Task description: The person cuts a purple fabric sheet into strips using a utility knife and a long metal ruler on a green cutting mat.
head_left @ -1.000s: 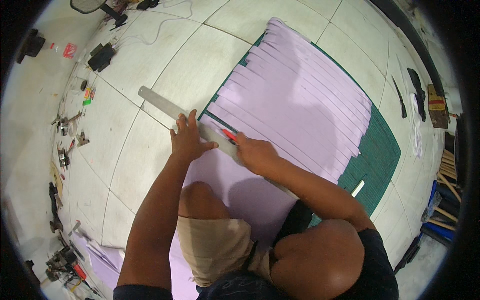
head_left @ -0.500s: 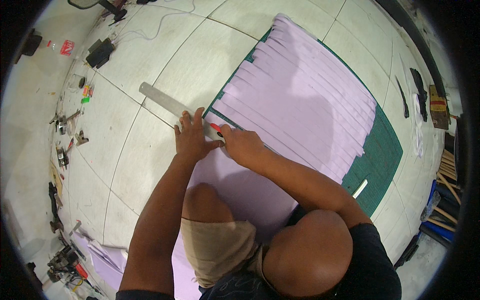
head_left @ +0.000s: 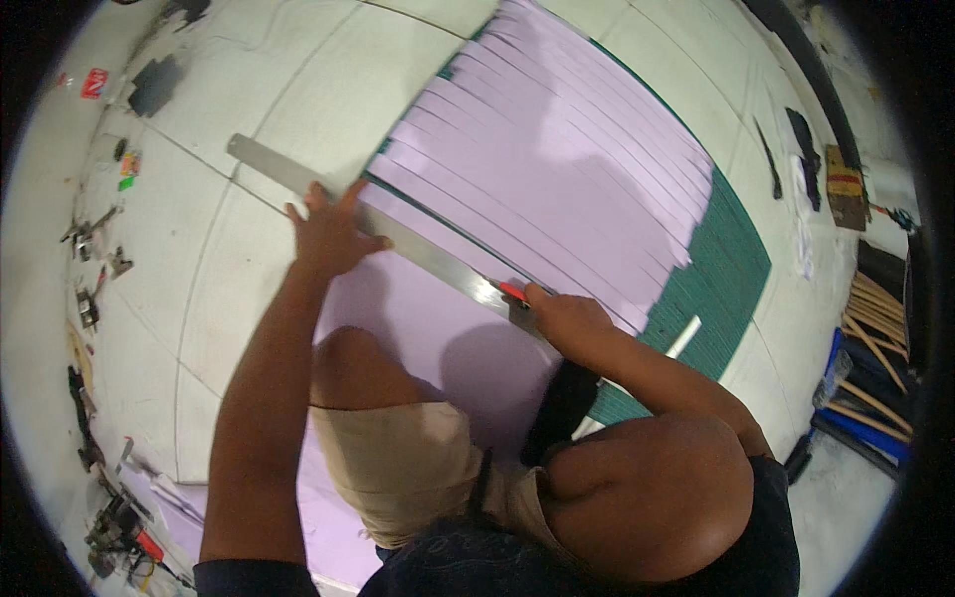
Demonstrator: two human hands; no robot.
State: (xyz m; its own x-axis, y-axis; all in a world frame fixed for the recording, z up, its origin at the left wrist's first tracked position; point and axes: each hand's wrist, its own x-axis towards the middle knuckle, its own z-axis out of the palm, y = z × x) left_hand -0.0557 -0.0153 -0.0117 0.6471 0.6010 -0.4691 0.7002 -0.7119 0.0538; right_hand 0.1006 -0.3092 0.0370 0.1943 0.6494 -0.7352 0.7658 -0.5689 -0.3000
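Your right hand (head_left: 572, 320) has slid along metal ruler (head_left: 436, 255), away from your left hand (head_left: 331, 236), taking red cutter (head_left: 512, 292) along. Right fingers clamped on cutter, held at ruler's edge. Your left hand spread, fingers apart, resting on ruler. Ruler lies across lilac fabric (head_left: 393, 308), left end reaching over tiled floor (head_left: 239, 274). Beyond ruler, lilac strips (head_left: 577, 159) lie side by side on green mat (head_left: 731, 254).

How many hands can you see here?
2: the left hand rests spread on the metal ruler; the right hand holds a red tool farther along it. Neither is hidden.
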